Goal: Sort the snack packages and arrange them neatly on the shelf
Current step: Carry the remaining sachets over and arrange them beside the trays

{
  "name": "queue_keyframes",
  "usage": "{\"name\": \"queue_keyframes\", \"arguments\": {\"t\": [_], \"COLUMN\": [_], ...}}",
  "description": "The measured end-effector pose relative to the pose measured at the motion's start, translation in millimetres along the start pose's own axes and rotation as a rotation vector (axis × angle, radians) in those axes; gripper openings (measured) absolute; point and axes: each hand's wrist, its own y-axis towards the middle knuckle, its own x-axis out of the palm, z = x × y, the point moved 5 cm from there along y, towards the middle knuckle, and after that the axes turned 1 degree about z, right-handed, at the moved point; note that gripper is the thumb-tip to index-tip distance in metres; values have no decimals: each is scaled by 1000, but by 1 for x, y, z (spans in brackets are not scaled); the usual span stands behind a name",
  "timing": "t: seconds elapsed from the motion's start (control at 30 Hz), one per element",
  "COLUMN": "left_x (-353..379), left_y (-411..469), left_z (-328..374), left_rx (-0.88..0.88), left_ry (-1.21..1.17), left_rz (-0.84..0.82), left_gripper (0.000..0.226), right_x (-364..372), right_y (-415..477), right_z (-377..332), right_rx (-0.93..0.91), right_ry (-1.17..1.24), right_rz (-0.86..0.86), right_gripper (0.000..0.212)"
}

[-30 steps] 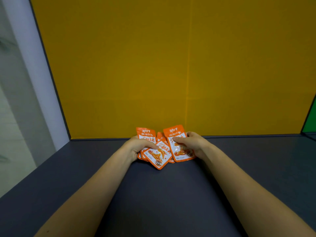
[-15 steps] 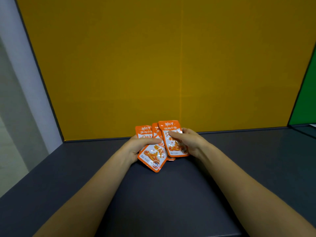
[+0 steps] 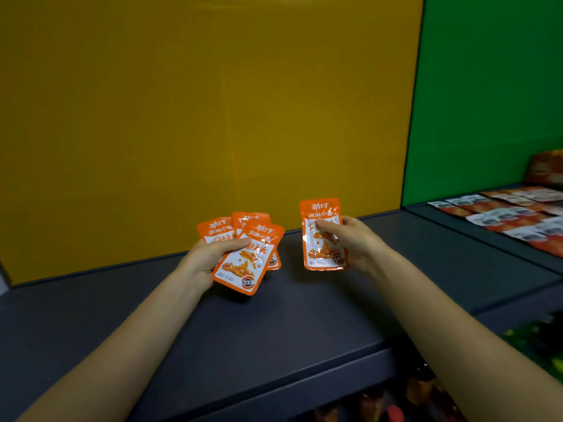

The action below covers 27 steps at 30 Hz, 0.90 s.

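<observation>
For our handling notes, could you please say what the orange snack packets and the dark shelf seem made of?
The single packet in the right hand and the fanned packets in the left hand look like thin glossy plastic film: glare and wrinkles show. The dark shelf looks matte, perhaps painted metal or laminate; its dull flat surface leaves that open.

rear fanned packets (image 3: pixel 247 218): mostly covered | right-edge packages (image 3: pixel 505 213): blurred, cut off | lower items (image 3: pixel 376 405): blurred
</observation>
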Motion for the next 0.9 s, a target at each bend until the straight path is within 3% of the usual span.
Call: {"name": "queue_keyframes", "arguments": {"t": [0.47, 0.6, 0.9], "left_x": [279, 357, 501], "left_y": [-55, -63, -63], "left_z": [-15, -26, -30], "left_rx": [-4, -6, -39], "left_ry": [-85, -96, -125], "left_rz": [-201, -265, -367], "left_gripper": [16, 15, 14], "right_x": [-296, -371, -516], "right_y": [-44, -54, -50], "right_z": [-13, -14, -13], "right_rx": [-60, -75, -14], "right_ry": [-235, -262, -291], "right_rz": [252, 289, 409], "right_gripper": [26, 11, 19]}}
